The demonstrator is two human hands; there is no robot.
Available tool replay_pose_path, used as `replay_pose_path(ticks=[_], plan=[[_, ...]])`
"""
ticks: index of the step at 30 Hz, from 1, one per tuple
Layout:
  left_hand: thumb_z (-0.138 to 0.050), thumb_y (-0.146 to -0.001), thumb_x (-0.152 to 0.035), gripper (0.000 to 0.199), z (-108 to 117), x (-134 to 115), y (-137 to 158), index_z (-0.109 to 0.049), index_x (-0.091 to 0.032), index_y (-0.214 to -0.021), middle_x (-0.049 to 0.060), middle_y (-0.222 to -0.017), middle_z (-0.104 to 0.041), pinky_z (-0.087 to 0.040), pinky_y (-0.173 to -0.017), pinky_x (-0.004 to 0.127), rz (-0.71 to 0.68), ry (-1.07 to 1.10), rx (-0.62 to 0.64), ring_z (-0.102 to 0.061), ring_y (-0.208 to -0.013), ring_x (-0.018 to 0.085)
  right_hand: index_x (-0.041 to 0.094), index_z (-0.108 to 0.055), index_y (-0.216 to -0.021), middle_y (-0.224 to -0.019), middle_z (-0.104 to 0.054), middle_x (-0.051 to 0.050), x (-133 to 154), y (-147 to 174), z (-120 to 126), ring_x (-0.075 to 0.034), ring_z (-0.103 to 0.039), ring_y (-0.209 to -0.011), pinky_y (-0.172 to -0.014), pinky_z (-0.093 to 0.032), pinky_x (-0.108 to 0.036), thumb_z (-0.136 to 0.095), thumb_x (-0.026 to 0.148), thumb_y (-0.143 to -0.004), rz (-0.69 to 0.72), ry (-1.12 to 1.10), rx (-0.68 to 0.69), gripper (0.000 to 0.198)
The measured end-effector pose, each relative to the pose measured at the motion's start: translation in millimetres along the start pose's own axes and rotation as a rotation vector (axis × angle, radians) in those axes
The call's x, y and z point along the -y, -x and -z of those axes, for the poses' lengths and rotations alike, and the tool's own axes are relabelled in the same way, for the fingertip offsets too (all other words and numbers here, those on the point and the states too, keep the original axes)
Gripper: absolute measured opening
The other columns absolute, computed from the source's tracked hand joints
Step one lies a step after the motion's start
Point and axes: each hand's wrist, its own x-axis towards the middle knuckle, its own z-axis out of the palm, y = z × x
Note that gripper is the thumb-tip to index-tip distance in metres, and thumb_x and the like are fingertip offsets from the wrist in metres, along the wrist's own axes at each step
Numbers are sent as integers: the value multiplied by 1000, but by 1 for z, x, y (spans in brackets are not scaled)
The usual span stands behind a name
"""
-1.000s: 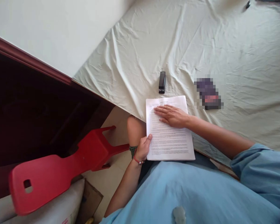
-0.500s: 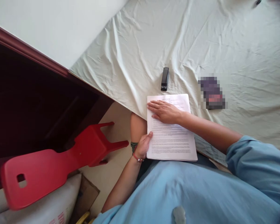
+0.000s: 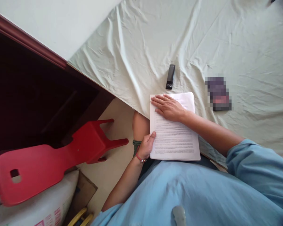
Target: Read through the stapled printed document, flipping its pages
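Note:
A stack of printed paper sheets (image 3: 174,138) lies partly on my lap, its far end over the edge of the cloth-covered surface. My left hand (image 3: 148,145) grips the stack's left edge, thumb on top and fingers hidden underneath. Flat across the upper part of the top page rests my right hand (image 3: 169,107), fingers stretched out toward the left edge. Just beyond the sheets lies a black stapler (image 3: 170,77) on the cloth. Farther right is a dark, pixelated flat object (image 3: 219,94) whose kind I cannot make out.
A wrinkled pale green cloth (image 3: 141,47) covers the surface ahead. To the left stands a small red plastic chair (image 3: 85,147), beside dark wooden furniture (image 3: 33,94). A white printed sack (image 3: 49,201) and a cardboard piece (image 3: 87,191) are at lower left.
The view has shifted slightly. My right hand has moved a little up the page, with its fingers nearer the top edge. The left hand keeps its hold on the stack.

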Motion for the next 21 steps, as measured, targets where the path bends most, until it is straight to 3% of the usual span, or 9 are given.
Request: replay_pose_path(ticks=[4, 9, 13, 15, 17, 19, 21], plan=[[-69, -79, -73, 68, 2, 2, 4, -76, -8, -96, 15, -93, -78, -60, -82, 39, -31, -59, -15, -75, -92, 29, 16, -45, -157, -165, -39, -8, -12, 13, 11, -28, -30, -155, -129, -19, -50, -36, 41, -106, -145, 32, -32, 57], [-67, -80, -74, 68, 10, 1, 9, -76, -8, -90, 14, -88, -77, -58, -74, 35, -54, -166, -51, -75, -87, 27, 16, -46, -156, -166, -37, -11, -29, 63, 26, -31, -24, -157, -129, -19, -54, -40, 40, -105, -357, 110, -67, 56], [-66, -81, -74, 68, 12, -5, 15, -76, -8, -91, 14, -87, -77, -58, -75, 36, -47, -193, -52, -75, -87, 28, 16, -57, -144, -164, -39, -15, -18, 108, 37, -34, -33, -153, -122, -33, -57, -47, 35, -101, -431, 107, -240, 48], [-64, -83, -73, 67, 9, -10, 20, -77, -8, -92, 14, -88, -78, -59, -77, 37, -72, -213, -61, -75, -90, 29, 18, -60, -139, -152, -54, -18, -9, 126, 42, -34, -53, -138, -110, -47, -54, -48, 38, -100, -552, 49, -380, 45], [-64, -84, -72, 65, 4, -16, 24, -77, -9, -92, 14, -89, -78, -59, -79, 37, -92, -223, -68, -74, -93, 30, 20, -62, -134, -125, -71, -17, -2, 141, 45, -31, -70, -110, -92, -57, -49, -49, 46, -100, -716, -67, -440, 45], [-66, -83, -71, 64, -4, -23, 27, -77, -9, -93, 15, -91, -78, -59, -82, 38, -90, -196, -69, -74, -97, 31, 22, -67, -124, -96, -77, -11, -1, 152, 47, -28, -74, -87, -77, -59, -42, -48, 57, -100, -832, -225, -385, 46], [-71, -79, -70, 63, -14, -29, 28, -77, -9, -93, 15, -92, -78, -60, -87, 40, -65, -121, -63, -74, -100, 32, 23, -72, -106, -77, -75, -8, -2, 160, 47, -27, -74, -77, -70, -58, -38, -45, 66, -99, -870, -368, -297, 51]])
